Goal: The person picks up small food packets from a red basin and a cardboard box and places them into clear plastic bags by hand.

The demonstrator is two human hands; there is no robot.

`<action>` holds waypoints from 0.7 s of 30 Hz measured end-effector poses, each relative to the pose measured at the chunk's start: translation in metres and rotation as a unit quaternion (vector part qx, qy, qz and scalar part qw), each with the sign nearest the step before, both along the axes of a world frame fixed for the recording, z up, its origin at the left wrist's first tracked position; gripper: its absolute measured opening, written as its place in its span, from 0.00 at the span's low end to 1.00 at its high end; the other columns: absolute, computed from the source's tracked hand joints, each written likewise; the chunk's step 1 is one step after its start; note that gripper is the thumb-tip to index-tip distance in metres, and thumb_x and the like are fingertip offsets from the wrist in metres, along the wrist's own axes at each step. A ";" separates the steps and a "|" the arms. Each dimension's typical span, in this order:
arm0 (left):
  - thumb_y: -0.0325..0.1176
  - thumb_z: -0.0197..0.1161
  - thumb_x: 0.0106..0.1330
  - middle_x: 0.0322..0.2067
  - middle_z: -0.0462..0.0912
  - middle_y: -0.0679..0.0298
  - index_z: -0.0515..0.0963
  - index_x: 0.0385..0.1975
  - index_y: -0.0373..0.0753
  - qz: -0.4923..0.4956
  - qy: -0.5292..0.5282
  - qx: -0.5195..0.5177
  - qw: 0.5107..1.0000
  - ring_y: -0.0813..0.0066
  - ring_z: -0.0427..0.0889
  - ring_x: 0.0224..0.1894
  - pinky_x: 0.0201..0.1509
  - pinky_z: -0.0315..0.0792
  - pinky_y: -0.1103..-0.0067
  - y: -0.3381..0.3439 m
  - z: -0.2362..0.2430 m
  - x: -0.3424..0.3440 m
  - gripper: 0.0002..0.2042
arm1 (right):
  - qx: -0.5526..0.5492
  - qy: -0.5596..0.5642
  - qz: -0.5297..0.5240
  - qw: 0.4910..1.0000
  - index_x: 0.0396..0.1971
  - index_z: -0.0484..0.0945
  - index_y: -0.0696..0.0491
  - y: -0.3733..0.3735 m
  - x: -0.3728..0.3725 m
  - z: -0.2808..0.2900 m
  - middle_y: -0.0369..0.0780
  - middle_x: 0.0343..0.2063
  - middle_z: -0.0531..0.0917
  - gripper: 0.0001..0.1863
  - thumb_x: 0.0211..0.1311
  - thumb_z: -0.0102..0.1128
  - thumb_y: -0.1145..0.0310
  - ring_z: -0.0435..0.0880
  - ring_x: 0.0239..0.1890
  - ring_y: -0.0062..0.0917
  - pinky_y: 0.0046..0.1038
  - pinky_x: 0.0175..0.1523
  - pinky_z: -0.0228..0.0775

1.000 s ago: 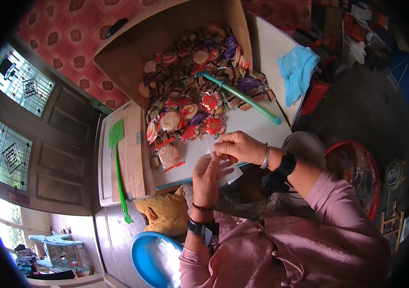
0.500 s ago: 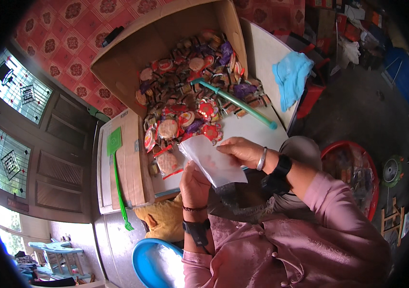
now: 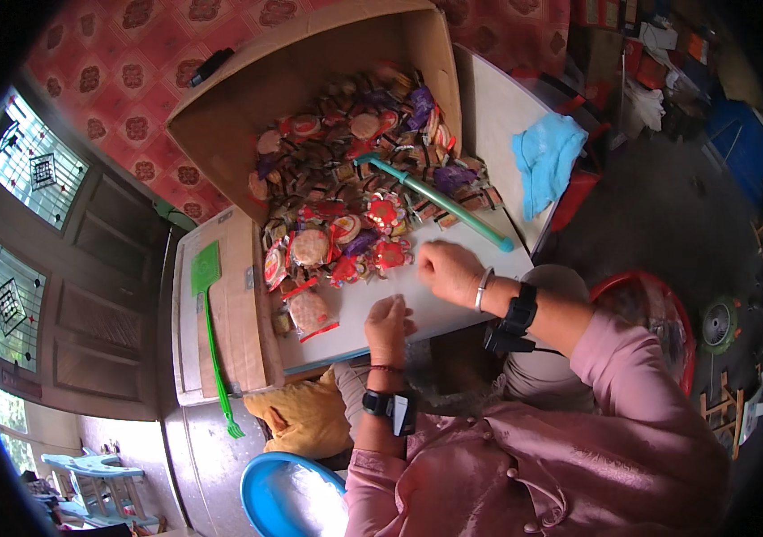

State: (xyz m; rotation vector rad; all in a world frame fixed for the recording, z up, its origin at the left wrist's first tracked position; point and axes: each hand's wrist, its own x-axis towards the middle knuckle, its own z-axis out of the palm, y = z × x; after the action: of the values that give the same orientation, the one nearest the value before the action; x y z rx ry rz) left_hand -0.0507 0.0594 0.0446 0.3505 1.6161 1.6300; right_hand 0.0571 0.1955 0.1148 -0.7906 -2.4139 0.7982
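My left hand [image 3: 389,327] is above the white tabletop's [image 3: 440,309] near edge, its fingers curled. Just right of it and farther away, my right hand [image 3: 449,271] is closed like a fist, slightly blurred. Whatever either hand may hold is hidden or too thin to make out. Beyond them lies a heap of wrapped snacks [image 3: 359,183], some round in red wrappers, others small and brown or purple. It spills from a large cardboard box [image 3: 229,116] tipped on its side. Nearest my left hand is a packet of round crackers [image 3: 312,313].
A teal stick [image 3: 444,204] rests across the snacks. On the left, a green fly swatter [image 3: 210,309] lies on flattened cardboard [image 3: 252,322]. A blue cloth [image 3: 547,161] drapes over the right-hand board. A blue basin [image 3: 261,488] and a red basin [image 3: 688,327] stand beside me.
The translucent plastic bag held between both hands no longer shows. My left hand has shifted right, and my right hand has curled up slightly farther right.
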 end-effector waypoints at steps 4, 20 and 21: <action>0.31 0.62 0.63 0.27 0.78 0.63 0.73 0.35 0.35 -0.007 -0.023 0.020 1.000 0.78 0.77 0.21 0.26 0.78 0.80 0.010 -0.005 0.011 0.07 | -0.150 -0.074 -0.008 0.986 0.22 0.77 0.58 -0.011 -0.012 -0.024 0.50 0.24 0.82 0.16 0.54 0.61 0.58 0.82 0.32 0.44 0.40 0.38 0.72; 0.27 0.62 0.62 0.29 0.78 0.61 0.70 0.32 0.34 -0.074 -0.090 0.062 0.991 0.73 0.81 0.28 0.34 0.79 0.79 0.011 -0.033 0.004 0.07 | -0.180 -0.081 -0.022 0.980 0.26 0.79 0.59 -0.014 -0.018 -0.047 0.52 0.27 0.82 0.13 0.54 0.59 0.63 0.82 0.34 0.46 0.41 0.41 0.73; 0.26 0.62 0.62 0.30 0.78 0.61 0.70 0.32 0.34 -0.078 -0.099 0.071 0.989 0.73 0.81 0.28 0.34 0.79 0.79 0.010 -0.033 0.004 0.07 | -0.179 -0.084 -0.023 0.980 0.26 0.79 0.59 -0.014 -0.018 -0.047 0.52 0.27 0.82 0.12 0.54 0.59 0.63 0.82 0.34 0.46 0.41 0.41 0.73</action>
State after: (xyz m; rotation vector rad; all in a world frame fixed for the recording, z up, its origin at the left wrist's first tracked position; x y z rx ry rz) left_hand -0.0470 0.0697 0.0114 0.3657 1.2964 1.6106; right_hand 0.0391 0.1816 0.0682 -1.0852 -2.4182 1.2133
